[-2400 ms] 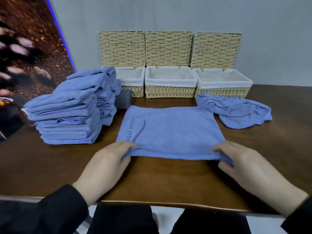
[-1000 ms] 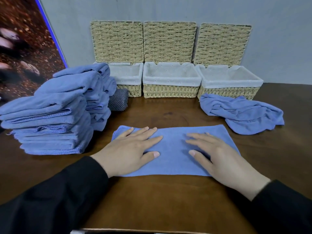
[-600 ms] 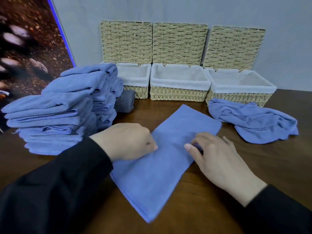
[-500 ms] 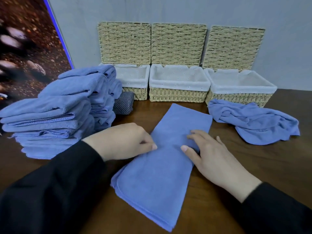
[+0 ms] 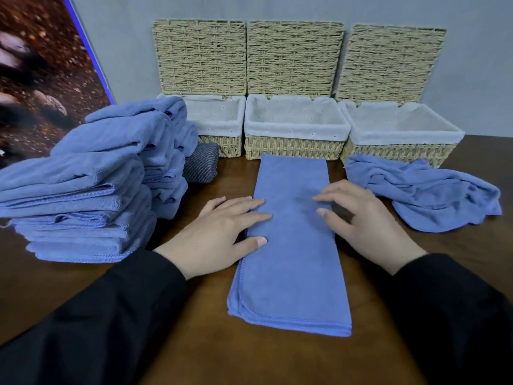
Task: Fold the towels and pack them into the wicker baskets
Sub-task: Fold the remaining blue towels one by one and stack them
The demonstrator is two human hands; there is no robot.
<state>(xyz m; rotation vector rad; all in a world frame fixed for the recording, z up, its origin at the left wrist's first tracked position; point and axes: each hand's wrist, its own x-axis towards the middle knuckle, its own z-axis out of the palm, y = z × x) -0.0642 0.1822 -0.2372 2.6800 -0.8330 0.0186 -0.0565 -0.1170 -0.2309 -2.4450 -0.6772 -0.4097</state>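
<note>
Folded towel (image 5: 291, 240) lies lengthwise on tabletop (image 5: 277, 357), far end just short of mid basket (image 5: 294, 147). Left hand (image 5: 219, 232) & right hand (image 5: 361, 223) flat on its long edges, fingers straight, gripping nothing (prob. smoothing it for next fold).

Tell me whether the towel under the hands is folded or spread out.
Folded: the towel lies as a long narrow strip, with stacked layered edges showing at its near end.

Soft even indoor light, faint shadows, wide-angle edge bending, slight softness
</note>
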